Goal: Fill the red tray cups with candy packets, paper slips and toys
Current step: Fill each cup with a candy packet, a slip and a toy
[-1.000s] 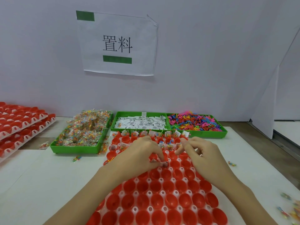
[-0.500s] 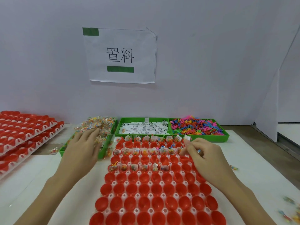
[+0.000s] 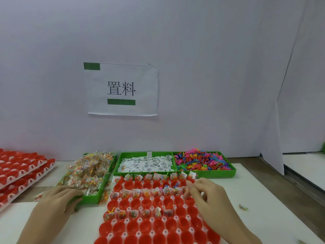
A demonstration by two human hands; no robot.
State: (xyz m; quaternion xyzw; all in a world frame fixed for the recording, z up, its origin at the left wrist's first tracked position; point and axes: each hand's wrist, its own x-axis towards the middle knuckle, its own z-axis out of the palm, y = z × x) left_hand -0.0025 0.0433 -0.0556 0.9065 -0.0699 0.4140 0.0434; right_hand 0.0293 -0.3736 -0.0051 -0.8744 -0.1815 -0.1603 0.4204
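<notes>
At lower left, the left hand is lying with relaxed fingers at the near corner of the green candy-packet bin, holding nothing visible. At lower centre, the red tray is showing three filled rows, with empty rows between and below. At lower right, the right hand is hovering, curled fingertips seemingly pinching something small. Spare trays are sitting stacked at far left; nothing is blocking the cups.

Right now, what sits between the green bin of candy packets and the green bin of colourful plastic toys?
Head view: a green bin of white paper slips.
</notes>
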